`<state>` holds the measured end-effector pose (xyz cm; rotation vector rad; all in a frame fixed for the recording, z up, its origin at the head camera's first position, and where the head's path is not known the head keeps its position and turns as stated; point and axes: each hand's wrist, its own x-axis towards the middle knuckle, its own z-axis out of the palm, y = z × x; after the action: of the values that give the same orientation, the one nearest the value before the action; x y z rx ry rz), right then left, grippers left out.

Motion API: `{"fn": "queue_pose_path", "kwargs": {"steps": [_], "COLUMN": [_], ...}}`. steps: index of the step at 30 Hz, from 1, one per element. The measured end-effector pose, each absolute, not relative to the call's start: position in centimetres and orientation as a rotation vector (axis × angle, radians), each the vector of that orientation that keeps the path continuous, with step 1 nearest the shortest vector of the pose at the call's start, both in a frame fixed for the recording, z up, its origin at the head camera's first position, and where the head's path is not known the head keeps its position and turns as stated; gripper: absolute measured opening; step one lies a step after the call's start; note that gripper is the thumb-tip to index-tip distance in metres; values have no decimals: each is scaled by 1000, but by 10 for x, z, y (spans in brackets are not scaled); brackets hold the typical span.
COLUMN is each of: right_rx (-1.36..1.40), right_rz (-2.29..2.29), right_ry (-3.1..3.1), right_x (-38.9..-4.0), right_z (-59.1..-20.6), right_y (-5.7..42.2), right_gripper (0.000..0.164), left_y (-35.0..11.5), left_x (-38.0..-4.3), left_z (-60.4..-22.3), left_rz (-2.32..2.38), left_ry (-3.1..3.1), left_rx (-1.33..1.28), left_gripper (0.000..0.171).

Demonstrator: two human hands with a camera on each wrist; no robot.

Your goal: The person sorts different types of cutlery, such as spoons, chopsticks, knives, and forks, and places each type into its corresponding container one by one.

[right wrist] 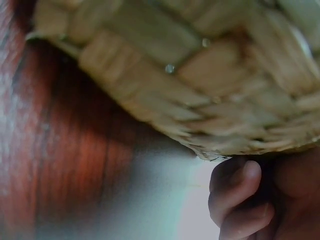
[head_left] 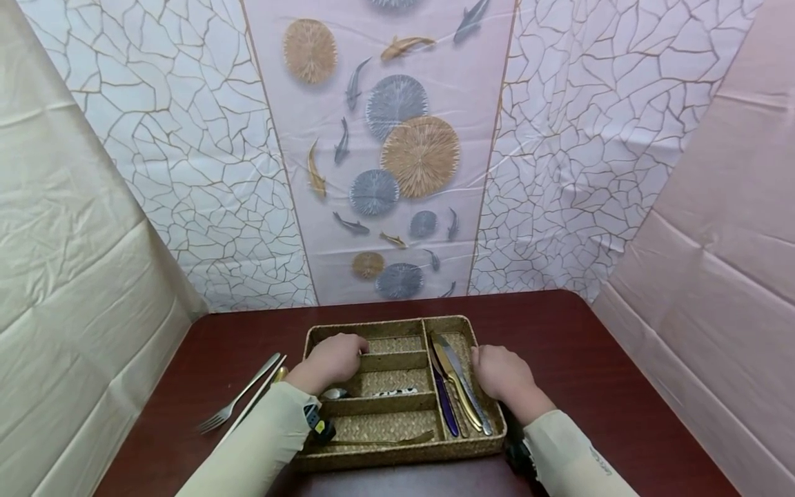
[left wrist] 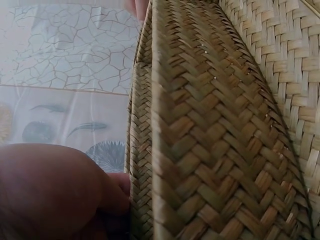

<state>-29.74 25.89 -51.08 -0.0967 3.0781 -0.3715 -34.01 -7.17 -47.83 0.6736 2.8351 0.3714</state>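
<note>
A woven cutlery tray (head_left: 404,453) lies on the table, split by dividers. My left hand (head_left: 335,357) reaches over its left side and grips the divider behind the middle compartment; the left wrist view shows this hand (left wrist: 55,185) close against the woven wall (left wrist: 210,125). At the right rim, my right hand (head_left: 502,373) holds the tray's side, its curled fingers (right wrist: 240,190) beneath the weave in the right wrist view. The right compartment holds a gold knife (head_left: 461,390), a silver knife (head_left: 464,376) and a purple-handled piece (head_left: 444,404).
A spoon head (head_left: 335,393) and a black-and-white handle (head_left: 396,391) lie in the middle compartment, and a gold utensil (head_left: 385,440) in the front one. Left of the tray, a silver fork (head_left: 239,397) and other utensils lie on the dark red table (head_left: 577,359). Patterned cloth (head_left: 397,207) stands behind.
</note>
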Motion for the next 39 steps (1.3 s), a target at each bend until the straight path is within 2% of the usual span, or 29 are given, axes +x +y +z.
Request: {"fn": "queue_pose_path", "kwargs": {"steps": [13, 21, 28, 39], "right_rx": [-109, -113, -100, -98], "right_rz": [-375, -387, -405, -440], "right_ry": [3073, 3076, 3067, 3079], "right_x": [-296, -298, -296, -298], "right_z": [-508, -510, -511, -514], "right_y": [259, 259, 261, 262], "right_gripper": [48, 47, 43, 44], "left_y": [-73, -84, -111, -179], "left_x": [-332, -323, -312, -291], "left_z": [-477, -476, -465, -453], "left_rz": [310, 325, 480, 605], "left_ry": [2801, 2855, 3047, 3252], "left_rx": [789, 752, 695, 546], "left_gripper": [36, 40, 37, 24]}}
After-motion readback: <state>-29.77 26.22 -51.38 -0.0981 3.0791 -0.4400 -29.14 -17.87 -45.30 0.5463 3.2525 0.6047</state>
